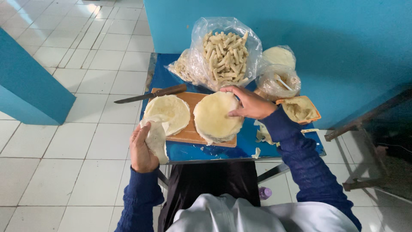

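My left hand (141, 150) is at the near left corner of the board (192, 131), fingers curled around a thin wrapper (157, 138) that's peeling up off the left stack (168, 112); its top edge is still touching that stack. My right hand (249, 103) is on the right stack (216, 118), fingertips pinching at the top sheet near its far edge, thumb pressed down on it. Honestly can't tell if that sheet has lifted at all.

Both stacks sit side by side on the wooden board, on a blue table (244, 146). A knife (150, 94) lies across the board's far left corner, blade sticking out over the floor. Behind the board there's a big bag of rolls (225, 53), a smaller bag (279, 81) with a white spoon inside, and an orange tray (300, 109) of filling right of my wrist. A few dough scraps (262, 135) lie by my right sleeve.
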`<act>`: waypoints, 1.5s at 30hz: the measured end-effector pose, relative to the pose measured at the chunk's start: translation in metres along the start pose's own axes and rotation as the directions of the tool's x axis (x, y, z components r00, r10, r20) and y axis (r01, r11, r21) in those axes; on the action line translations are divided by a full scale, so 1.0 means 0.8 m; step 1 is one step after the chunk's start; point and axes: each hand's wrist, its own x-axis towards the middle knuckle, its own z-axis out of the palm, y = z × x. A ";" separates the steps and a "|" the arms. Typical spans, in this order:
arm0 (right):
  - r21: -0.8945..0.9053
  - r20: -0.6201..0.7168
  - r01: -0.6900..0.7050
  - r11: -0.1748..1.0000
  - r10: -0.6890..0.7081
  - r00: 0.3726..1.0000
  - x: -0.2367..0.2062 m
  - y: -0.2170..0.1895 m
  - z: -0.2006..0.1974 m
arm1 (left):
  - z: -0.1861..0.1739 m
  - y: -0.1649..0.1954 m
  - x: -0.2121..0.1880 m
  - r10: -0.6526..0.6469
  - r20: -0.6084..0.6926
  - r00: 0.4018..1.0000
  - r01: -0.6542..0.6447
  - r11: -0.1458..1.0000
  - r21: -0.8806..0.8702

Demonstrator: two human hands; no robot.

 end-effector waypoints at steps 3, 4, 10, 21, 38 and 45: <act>-0.015 -0.033 0.046 0.999 -0.046 0.998 -0.014 0.006 0.000 | 0.010 0.004 0.000 0.017 0.037 0.999 -0.017 1.000 -0.003; -0.039 -0.054 0.023 0.999 -0.026 0.998 -0.018 0.008 0.003 | 0.015 0.006 -0.001 0.000 0.045 0.999 -0.001 1.000 0.013; -0.107 -0.126 -0.224 0.969 0.210 0.970 -0.032 -0.012 0.013 | 0.056 0.024 -0.002 -0.086 0.101 0.991 0.072 0.989 0.133; 0.130 -0.296 0.176 0.976 -0.131 0.946 -0.017 -0.126 0.001 | 0.166 -0.020 0.065 -0.307 0.476 0.824 -0.025 0.819 0.573; -0.387 -0.373 0.096 0.917 -0.251 0.893 -0.066 -0.030 0.042 | 0.110 -0.058 0.067 -0.032 0.926 0.375 -0.926 -0.059 0.373; -0.501 -0.376 0.145 0.853 -0.365 0.852 -0.087 -0.018 0.053 | 0.088 -0.069 0.029 -0.019 0.950 0.312 -0.923 -0.244 0.298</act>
